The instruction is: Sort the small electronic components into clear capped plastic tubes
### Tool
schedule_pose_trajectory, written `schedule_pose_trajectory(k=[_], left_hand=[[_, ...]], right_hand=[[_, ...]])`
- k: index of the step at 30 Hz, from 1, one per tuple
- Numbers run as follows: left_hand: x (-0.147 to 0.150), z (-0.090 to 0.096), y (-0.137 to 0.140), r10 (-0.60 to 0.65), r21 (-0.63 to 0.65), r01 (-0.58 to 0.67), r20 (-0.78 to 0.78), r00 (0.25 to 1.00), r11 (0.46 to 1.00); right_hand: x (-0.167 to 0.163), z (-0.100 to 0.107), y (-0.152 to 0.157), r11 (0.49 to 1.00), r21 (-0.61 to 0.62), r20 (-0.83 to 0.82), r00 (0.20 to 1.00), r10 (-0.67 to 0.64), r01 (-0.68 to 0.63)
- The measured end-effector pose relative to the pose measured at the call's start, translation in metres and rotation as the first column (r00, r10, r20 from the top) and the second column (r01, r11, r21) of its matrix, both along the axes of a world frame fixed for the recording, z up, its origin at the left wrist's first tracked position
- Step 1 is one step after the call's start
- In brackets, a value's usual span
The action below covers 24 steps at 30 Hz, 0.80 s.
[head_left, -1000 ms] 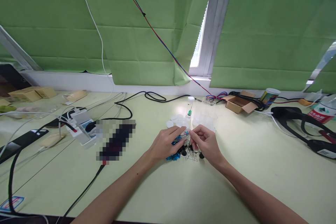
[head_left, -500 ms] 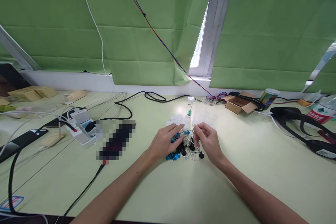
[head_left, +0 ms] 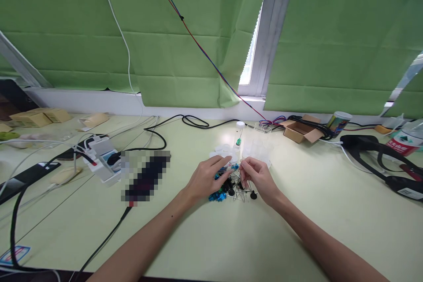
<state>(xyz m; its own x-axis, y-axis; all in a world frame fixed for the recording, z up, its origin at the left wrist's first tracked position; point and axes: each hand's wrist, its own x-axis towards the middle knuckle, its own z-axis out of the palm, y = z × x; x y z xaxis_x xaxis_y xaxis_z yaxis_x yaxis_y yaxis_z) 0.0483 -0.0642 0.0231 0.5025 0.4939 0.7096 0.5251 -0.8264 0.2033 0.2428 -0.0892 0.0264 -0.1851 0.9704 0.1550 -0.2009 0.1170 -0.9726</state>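
My left hand (head_left: 206,176) is closed in a loose pinch, thumb and forefinger around a small blue-headed metal pin (head_left: 235,166). Close beside its tip my right hand (head_left: 259,176) has thumb and forefinger pressed together; whatever they hold is too small to make out. Beneath both hands lies a jumble of thin metal pins with black heads (head_left: 253,195) and blue heads (head_left: 217,197), partly covered by my fingers. Behind the hands stands a clear tube with a white cap (head_left: 240,124) and a green-headed piece (head_left: 238,142) inside, among translucent plastic containers (head_left: 259,146).
To the left are a white power adapter (head_left: 105,163), cables and a blurred-out dark device (head_left: 147,178). An opened cardboard box (head_left: 302,130), a can (head_left: 339,123), black goggle-like frames (head_left: 370,154) and a labelled bottle (head_left: 408,139) are on the right.
My right hand has shifted slightly left, bringing its fingertips nearer the blue-headed pin. My left hand stays almost in place.
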Motion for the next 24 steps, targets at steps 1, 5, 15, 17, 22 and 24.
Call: schedule_pose_trajectory(k=[1,5,15,17,22,24], left_hand=[[0.0000,-0.0001,0.0001,0.000,0.002,0.000,0.001,1.000,1.000],[0.0001,-0.0003,0.0002,-0.010,0.010,0.010,-0.001,1.000,1.000],[0.0006,-0.0008,-0.0007,-0.015,0.030,0.015,-0.018,1.000,0.999],[0.0007,-0.0006,-0.0008,-0.018,0.031,0.018,-0.025,1.000,0.999],[0.0005,-0.0008,-0.0008,-0.028,0.029,0.029,-0.016,0.999,0.999],[0.0004,-0.0011,-0.0008,-0.027,0.028,0.027,-0.014,1.000,0.999]], right_hand=[[0.0002,0.0001,0.0000,1.000,-0.001,-0.002,1.000,0.002,-0.002],[0.0004,0.0001,0.0002,1.000,0.000,0.006,1.000,0.019,-0.019],[0.0010,-0.0041,0.0006,0.997,0.001,0.039,0.996,0.074,-0.074],[0.0013,-0.0050,0.0011,0.996,0.001,0.044,0.995,0.088,-0.088],[0.0018,-0.0044,0.0020,0.994,-0.003,0.043,0.994,0.105,-0.105],[0.0020,-0.0033,0.0022,0.995,-0.006,0.045,0.994,0.104,-0.104]])
